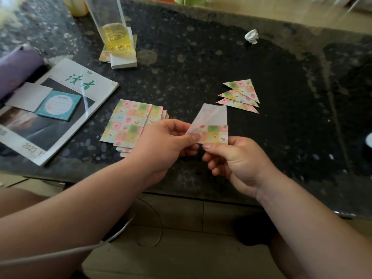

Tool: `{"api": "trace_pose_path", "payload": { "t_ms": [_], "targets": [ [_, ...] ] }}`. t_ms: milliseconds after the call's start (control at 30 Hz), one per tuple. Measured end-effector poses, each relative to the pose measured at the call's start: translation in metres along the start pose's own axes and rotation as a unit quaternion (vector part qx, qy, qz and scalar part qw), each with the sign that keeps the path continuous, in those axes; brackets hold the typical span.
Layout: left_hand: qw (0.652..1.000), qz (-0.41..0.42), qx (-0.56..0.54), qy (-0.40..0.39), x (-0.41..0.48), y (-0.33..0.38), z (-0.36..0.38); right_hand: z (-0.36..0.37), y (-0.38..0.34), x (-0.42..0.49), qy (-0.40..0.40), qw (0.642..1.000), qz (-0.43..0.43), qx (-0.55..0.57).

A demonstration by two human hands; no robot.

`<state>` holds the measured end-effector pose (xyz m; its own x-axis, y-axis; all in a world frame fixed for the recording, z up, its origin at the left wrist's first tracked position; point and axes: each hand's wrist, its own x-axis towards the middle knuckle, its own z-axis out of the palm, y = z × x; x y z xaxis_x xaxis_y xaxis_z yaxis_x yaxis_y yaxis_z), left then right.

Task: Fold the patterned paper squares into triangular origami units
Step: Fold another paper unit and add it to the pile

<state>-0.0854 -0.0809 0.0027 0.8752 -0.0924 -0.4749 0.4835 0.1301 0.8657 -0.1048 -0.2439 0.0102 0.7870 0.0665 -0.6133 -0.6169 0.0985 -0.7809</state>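
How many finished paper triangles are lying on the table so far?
3, fanned together on the table beyond the right hand: farthest triangle, middle triangle, nearest triangle. Others may hide beneath.

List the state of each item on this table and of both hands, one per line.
Held paper sheet, partly folded, white back showing, held up.
Left hand, pinches the sheet's left edge.
Right hand, pinches the sheet's bottom edge.
Stack of paper squares, unfolded, flat, fanned.
Folded triangles, three, overlapping, lying flat.
Glass, upright, yellow liquid low, on a white block.
Paper wad, crumpled.
Magazine, closed, flat.
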Motion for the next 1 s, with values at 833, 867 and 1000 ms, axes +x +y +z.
{"api": "trace_pose_path", "payload": {
  "t_ms": [833, 867, 1000],
  "targets": [
    [0.999, -0.025, -0.018, -0.014, -0.001, 0.011, -0.01, -0.026, -0.025, -0.004, -0.01, 0.996, -0.002, -0.09],
    [0.999, -0.024, -0.02, -0.02, -0.002, 0.011, -0.009, -0.021, -0.023, -0.005, -0.017, 0.995, -0.001, -0.098],
    [0.999, -0.025, -0.004, -0.041, -0.005, 0.01, -0.006, -0.011, -0.019, -0.002, 0.015, 0.995, -0.027, -0.096]
  ]
}}
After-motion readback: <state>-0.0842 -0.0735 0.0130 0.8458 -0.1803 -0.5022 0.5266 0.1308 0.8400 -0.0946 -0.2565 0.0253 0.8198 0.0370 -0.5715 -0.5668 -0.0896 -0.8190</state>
